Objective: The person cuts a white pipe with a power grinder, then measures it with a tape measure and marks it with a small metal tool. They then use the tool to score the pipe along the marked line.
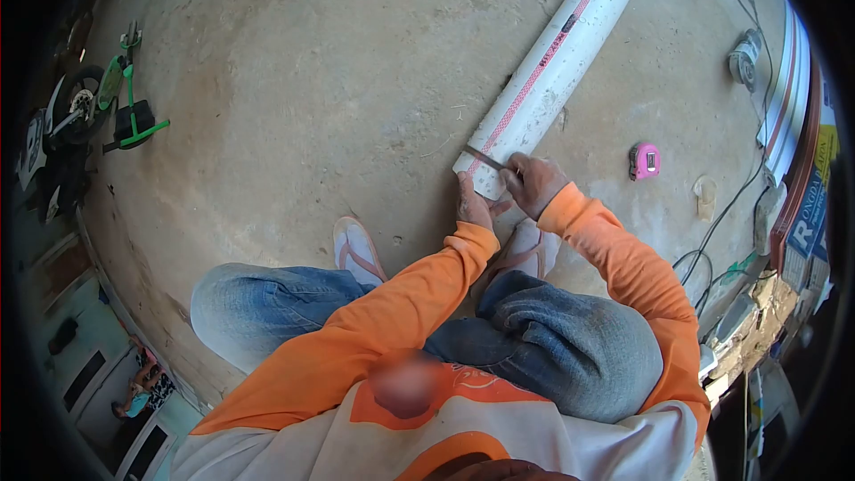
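Note:
A long white pipe (570, 53) with a pink-red printed stripe lies slanted on the floor, its near end in front of my feet. My left hand (476, 205) grips that near end, with fingers against its left side and underside. My right hand (534, 185) is closed on a thin dark saw blade (484, 158) that lies across the top of the pipe, close to the end. My right fingers hide the blade's near end, and I cannot make out any teeth.
A pink tape measure (644, 161) lies right of the pipe. Beyond it are a clear cup (704, 198), a black cable (736, 200), a roll (745, 61) and stacked panels (788, 93). A green scooter (134, 107) and a motorcycle (76, 111) stand left. Another person (138, 387) is at lower left.

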Tool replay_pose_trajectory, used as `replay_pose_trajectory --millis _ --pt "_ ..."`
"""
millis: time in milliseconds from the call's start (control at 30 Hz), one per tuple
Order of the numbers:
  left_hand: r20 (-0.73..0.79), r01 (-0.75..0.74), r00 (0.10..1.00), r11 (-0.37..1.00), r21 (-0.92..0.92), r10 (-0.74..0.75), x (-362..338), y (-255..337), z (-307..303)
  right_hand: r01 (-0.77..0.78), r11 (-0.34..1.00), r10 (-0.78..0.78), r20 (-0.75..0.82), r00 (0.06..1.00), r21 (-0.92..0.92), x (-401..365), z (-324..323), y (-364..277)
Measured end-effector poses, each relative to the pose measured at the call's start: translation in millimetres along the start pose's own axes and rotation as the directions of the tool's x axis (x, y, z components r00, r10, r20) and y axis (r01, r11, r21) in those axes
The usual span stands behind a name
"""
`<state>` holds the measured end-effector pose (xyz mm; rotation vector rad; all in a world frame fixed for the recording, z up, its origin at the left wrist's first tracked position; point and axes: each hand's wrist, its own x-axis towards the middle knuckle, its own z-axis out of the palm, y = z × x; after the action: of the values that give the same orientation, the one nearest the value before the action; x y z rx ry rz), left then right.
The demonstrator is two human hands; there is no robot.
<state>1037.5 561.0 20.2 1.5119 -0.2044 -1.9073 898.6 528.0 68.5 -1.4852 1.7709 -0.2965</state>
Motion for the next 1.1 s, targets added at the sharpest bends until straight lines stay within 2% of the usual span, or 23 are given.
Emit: replay_pose_trajectory --millis 33,67,100,133,167,300,367,400,433,500,633,700,733,767,833,867,900,933,967,1000,1033,1067,1100 --pt "0.021 0.076 0.997 0.995 -0.071 -0.075 -1 2 -1 0.146 0.989 -0.141 0.209 0.968 -0.008 -10 11 -9" --pt "0.048 0.151 0.988 0.978 -0.141 -0.146 1 4 -2 0.129 0.992 -0.124 0.186 0.975 -0.013 -6 6 -8" --pt "0.041 0.148 0.989 0.977 -0.152 -0.144 3 4 -2 0.136 0.991 -0.130 0.197 0.972 -0.015 7 -9 0" --pt "-0.010 0.183 0.982 0.963 -0.196 -0.188 -1 10 3 -0.020 0.999 0.021 -0.006 1.000 0.043 26 -29 11" --pt "-0.056 0.220 0.969 0.946 -0.240 -0.239 -8 14 9 -0.167 0.977 0.191 -0.199 0.961 0.130 33 -37 18" --pt "0.070 0.291 0.957 0.910 -0.294 -0.283 -8 23 -4 -0.135 0.985 0.147 -0.121 0.982 0.103 10 -18 6" --pt "0.070 0.272 0.962 0.914 -0.299 -0.264 -9 26 -3 0.101 0.995 -0.099 0.171 0.980 -0.004 -5 0 -2" --pt "0.072 0.262 0.965 0.917 -0.302 -0.252 -10 26 -4 0.047 0.998 -0.053 0.182 0.982 0.036 4 -8 2" --pt "0.069 0.264 0.964 0.916 -0.302 -0.255 -12 28 -3 -0.054 0.996 0.055 -0.019 0.998 0.065 16 -16 6" --pt "0.046 0.223 0.975 0.935 -0.274 -0.219 -18 29 0 -0.171 0.975 0.208 -0.320 0.924 0.141 34 -39 15" --pt "-0.018 0.198 0.979 0.962 -0.190 -0.205 -15 22 2 -0.045 0.988 0.075 -0.194 0.978 0.150 -2 3 20" --pt "-0.160 0.146 0.974 0.985 -0.094 -0.160 -5 13 -2 0.129 0.987 -0.127 -0.033 0.991 0.091 -12 9 21" --pt "-0.160 0.157 0.972 0.984 -0.085 -0.169 -4 14 0 0.002 0.987 0.001 -0.023 1.000 0.160 -5 -3 22" --pt "-0.194 0.124 0.972 0.990 -0.068 -0.135 -4 19 2 -0.011 0.986 0.015 -0.022 1.000 0.166 5 -10 23" --pt "-0.222 0.103 0.969 0.994 -0.040 -0.109 -3 20 2 -0.182 0.957 0.246 -0.299 0.922 0.225 15 -21 25" --pt "-0.232 0.071 0.968 0.994 -0.085 -0.089 3 20 -1 -0.060 0.968 0.127 -0.274 0.953 0.242 6 1 24" --pt "-0.242 0.034 0.968 0.992 -0.125 -0.063 11 22 -3 -0.054 0.967 0.128 -0.290 0.948 0.250 -2 17 24" --pt "-0.229 0.042 0.970 0.983 -0.177 -0.082 15 27 -4 0.044 0.984 -0.023 -0.123 0.992 0.174 -12 28 15" --pt "-0.227 0.043 0.971 0.986 -0.161 -0.079 17 28 -5 0.154 0.981 -0.162 0.059 0.985 0.117 -17 34 10" --pt "-0.217 0.039 0.971 0.967 -0.253 -0.096 18 28 -6 0.150 0.981 -0.157 0.052 0.986 0.125 -9 27 15" --pt "-0.206 0.036 0.972 0.938 -0.345 -0.113 18 30 -4 0.068 0.975 -0.056 -0.063 0.996 0.213 7 6 18" --pt "-0.208 0.038 0.972 0.941 -0.337 -0.114 13 33 1 -0.004 0.951 0.057 -0.164 0.985 0.308 19 -6 24" --pt "-0.236 0.038 0.963 0.930 -0.366 -0.132 4 37 8 -0.011 0.949 0.066 -0.164 0.984 0.316 24 -5 34"
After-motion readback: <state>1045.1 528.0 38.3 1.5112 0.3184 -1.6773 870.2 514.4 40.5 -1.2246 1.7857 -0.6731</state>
